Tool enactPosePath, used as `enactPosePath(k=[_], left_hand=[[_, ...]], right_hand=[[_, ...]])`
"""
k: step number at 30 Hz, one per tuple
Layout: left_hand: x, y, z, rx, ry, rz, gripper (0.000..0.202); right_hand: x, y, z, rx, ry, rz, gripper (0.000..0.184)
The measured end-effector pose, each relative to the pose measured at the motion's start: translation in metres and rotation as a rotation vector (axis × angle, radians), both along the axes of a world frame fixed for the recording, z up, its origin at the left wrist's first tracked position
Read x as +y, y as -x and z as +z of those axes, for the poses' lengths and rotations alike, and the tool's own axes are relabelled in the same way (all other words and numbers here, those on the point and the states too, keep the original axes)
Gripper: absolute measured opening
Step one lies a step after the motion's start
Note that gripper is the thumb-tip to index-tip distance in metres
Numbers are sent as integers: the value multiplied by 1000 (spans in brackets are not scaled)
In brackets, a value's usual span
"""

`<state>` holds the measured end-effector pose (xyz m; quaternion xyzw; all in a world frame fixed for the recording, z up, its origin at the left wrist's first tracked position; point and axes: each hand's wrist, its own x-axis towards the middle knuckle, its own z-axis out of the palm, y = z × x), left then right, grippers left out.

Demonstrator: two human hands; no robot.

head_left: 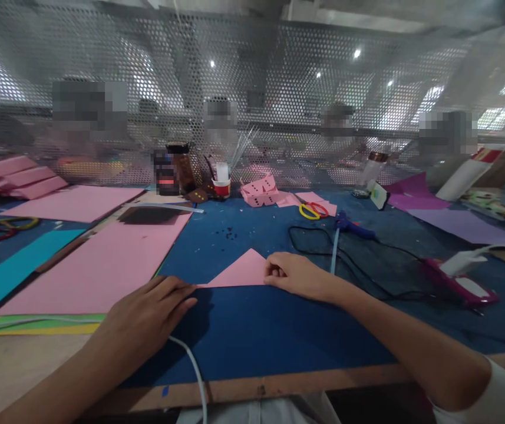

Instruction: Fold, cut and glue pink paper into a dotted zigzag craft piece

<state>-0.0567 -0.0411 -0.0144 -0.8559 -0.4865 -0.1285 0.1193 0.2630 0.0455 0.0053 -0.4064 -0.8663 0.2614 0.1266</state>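
Observation:
A pink paper (240,270), folded to a triangle with its peak pointing away from me, lies on the blue table surface (252,335). At its left tip, my left hand (157,306) has its fingertips closed on the paper. My right hand (299,274) has its fingers curled in and pinches the right part of the triangle, hiding that corner. The long straight edge of the paper runs between both hands, on the side nearer to me.
Large pink sheets (102,265) and a turquoise sheet (22,265) lie left. Beyond my right hand are yellow-and-red scissors (313,210), a blue glue gun (353,227) with its cord, and a magenta power strip (459,285). A white cable (197,368) hangs over the front edge.

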Motion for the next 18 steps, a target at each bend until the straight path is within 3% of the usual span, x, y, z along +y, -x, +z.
enactPosePath(k=[5, 10, 14, 18], left_hand=[[-4, 0, 2, 28, -45, 32, 37], [-1, -8, 16, 34, -71, 66, 33], [13, -29, 25, -13, -38, -102, 23], [31, -50, 26, 112, 40, -170, 22]], right_hand=[[0, 1, 0, -5, -9, 3, 4], [-1, 1, 0, 2, -31, 4, 3], [-3, -1, -1, 17, -70, -9, 10], [-4, -3, -1, 45, -130, -44, 12]])
